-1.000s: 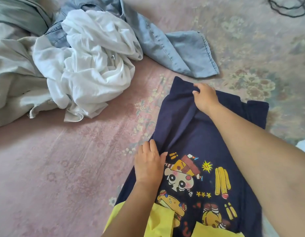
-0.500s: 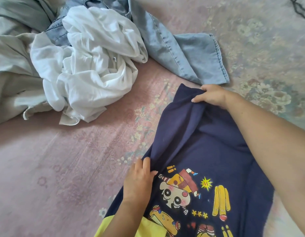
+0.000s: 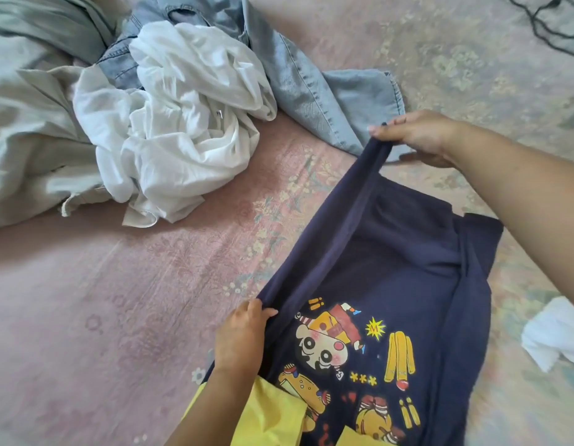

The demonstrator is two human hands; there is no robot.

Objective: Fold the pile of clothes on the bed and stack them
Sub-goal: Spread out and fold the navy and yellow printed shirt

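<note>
**Head view: left edge of the navy shirt lifted for a fold**

At far left, the pile of unfolded clothes is seen on the bed, untouched: a pale grey-green garment, a crumpled white shirt and blue jeans. Lower down, the left hand is pinched on the near part of the left edge of the navy T-shirt, which half a second ago was only pressed flat there. Further right, the far end of that edge is held by the right hand, now raised clear of the bed. The edge is drawn taut between both hands, so a lengthwise fold across the printed front is judged to be under way. A white cloth lies at far right.
</note>
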